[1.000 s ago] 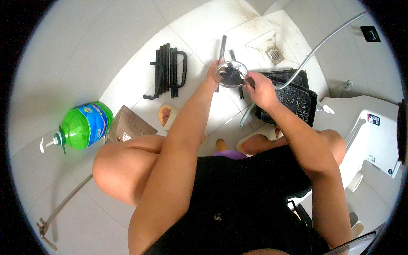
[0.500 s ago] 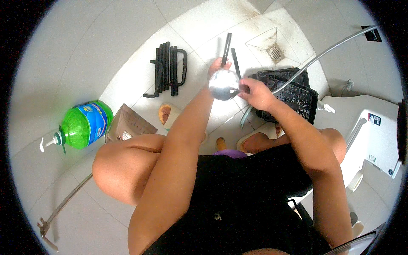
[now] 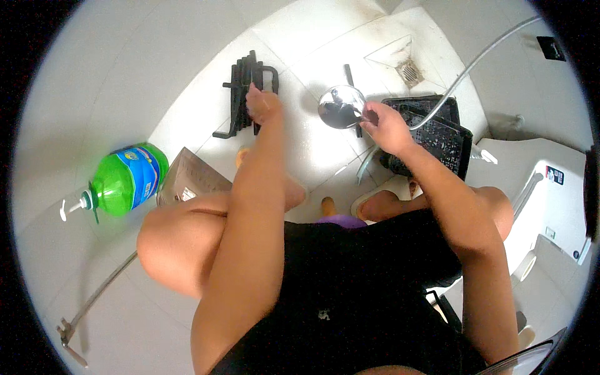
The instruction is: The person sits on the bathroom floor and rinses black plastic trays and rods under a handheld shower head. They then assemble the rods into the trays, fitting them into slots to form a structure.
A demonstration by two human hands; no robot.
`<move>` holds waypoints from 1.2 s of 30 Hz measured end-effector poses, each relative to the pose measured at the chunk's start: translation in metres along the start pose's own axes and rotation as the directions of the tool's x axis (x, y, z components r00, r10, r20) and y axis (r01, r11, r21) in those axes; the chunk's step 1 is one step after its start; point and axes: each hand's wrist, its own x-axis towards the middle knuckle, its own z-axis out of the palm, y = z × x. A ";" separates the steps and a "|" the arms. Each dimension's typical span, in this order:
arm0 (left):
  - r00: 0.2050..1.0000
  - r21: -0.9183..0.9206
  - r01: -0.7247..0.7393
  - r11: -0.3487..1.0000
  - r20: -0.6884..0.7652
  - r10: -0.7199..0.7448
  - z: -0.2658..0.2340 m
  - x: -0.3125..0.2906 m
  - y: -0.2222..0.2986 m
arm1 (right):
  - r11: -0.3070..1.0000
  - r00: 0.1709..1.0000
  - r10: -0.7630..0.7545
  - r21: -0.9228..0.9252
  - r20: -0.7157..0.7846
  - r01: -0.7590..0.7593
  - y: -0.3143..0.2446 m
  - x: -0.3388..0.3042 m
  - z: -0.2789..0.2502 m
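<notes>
In my right hand (image 3: 386, 130) is a round chrome shower head (image 3: 341, 107), gripped by its handle, its shiny round side facing up. A grey shower hose (image 3: 447, 97) runs from near that hand to the upper right. Partly behind the shower head, a thin black rod (image 3: 349, 75) lies on the floor. My left hand (image 3: 264, 105) is at a pile of black rods and bars (image 3: 239, 100) on the left, its fingers closed around a black rod (image 3: 252, 62) at the pile's right part. The hand covers some of the rod. A black handle-shaped piece (image 3: 274, 74) lies beside it.
Black wet trays (image 3: 440, 150) lie to the right, near a white toilet (image 3: 519, 153). A floor drain (image 3: 409, 74) is in the far corner. On the left stand a green liquid bottle with a pump (image 3: 115, 184) and a brownish bin (image 3: 187, 178). White tiles (image 3: 300, 144) cover the floor.
My left hand has moved left with the black rod, from beside the shower head to the pile. The shower head has shifted slightly right and up in my right hand.
</notes>
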 end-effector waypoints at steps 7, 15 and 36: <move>0.857 -0.116 -0.396 0.911 0.309 0.412 0.018 -0.037 0.019 | 0.982 0.969 0.184 -0.007 -0.165 -0.188 0.007 0.009 -0.010; 0.460 -0.120 -0.785 0.608 0.546 0.701 0.035 -0.140 0.074 | 0.949 0.931 0.313 0.090 -0.187 -0.301 0.017 0.001 -0.029; 0.237 -0.334 0.861 0.383 0.930 0.281 0.029 -0.079 0.090 | 0.981 0.983 0.166 0.117 -0.074 -0.157 0.015 0.024 -0.029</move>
